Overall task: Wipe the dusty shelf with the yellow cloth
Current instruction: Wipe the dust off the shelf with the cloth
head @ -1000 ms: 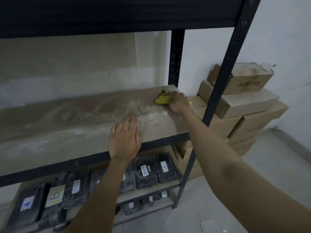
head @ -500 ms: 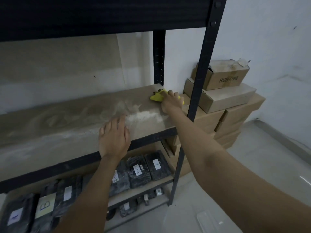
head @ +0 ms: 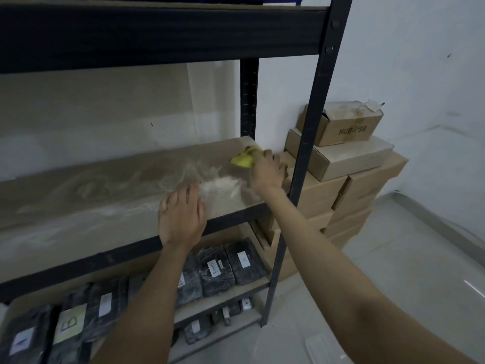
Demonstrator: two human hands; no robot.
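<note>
Yellow cloth [head: 244, 159] lies bunched at the far right corner of the dusty shelf [head: 105, 185], pressed under the closed right hand [head: 266, 172], while the left hand [head: 182, 215] rests flat, fingers extended, on the shelf's front edge.

Dim, flat indoor light with a cool grey cast; no lamp shows and no hard shadows fall. The underside of the upper board above the right hand [head: 266, 170] is near black. The yellow cloth [head: 242, 158] it presses is soft with motion blur, as are the fingers. Straight uprights right of the hand lean with wide-angle distortion, and a faint glare streak marks the floor at far right
</note>
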